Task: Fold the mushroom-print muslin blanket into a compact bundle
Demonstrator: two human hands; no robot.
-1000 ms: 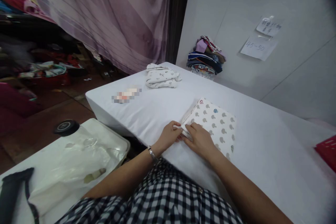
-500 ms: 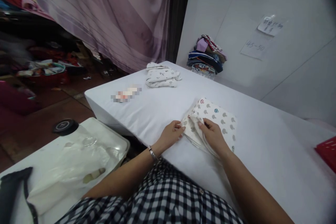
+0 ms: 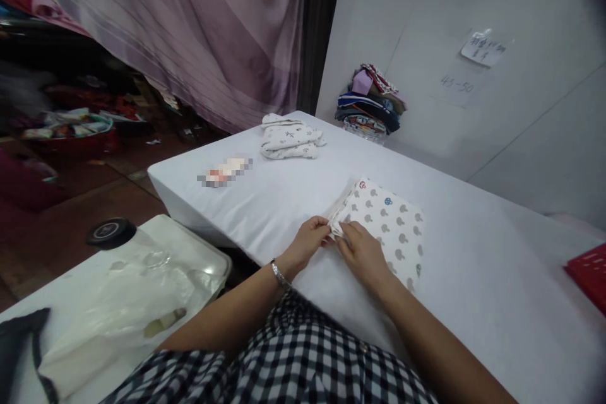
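A folded white cloth (image 3: 388, 227) printed with grey shapes and a few red and blue ones lies on the white-covered table (image 3: 473, 303) in front of me. My left hand (image 3: 310, 240) pinches its near left corner, fingers closed. Right beside it, my right hand (image 3: 362, 249) has its fingertips pressed on the same corner, thumb and fingers together on the fabric. The cloth's layers show along its left edge; the part under my right hand is hidden. Farther back lies another folded white cloth (image 3: 291, 137) with small dark prints.
A pixelated item (image 3: 225, 172) lies toward the table's far left. Left of me a white surface (image 3: 156, 233) carries a plastic bag (image 3: 123, 290) and a round black object (image 3: 111, 233). A stack of folded clothes (image 3: 368, 104) stands by the wall; a red basket (image 3: 589, 274) is at right.
My right hand has moved left and brought the lifted cloth flap down to the corner near my left hand. The printed top now looks flatter. My left hand stays nearly in place.
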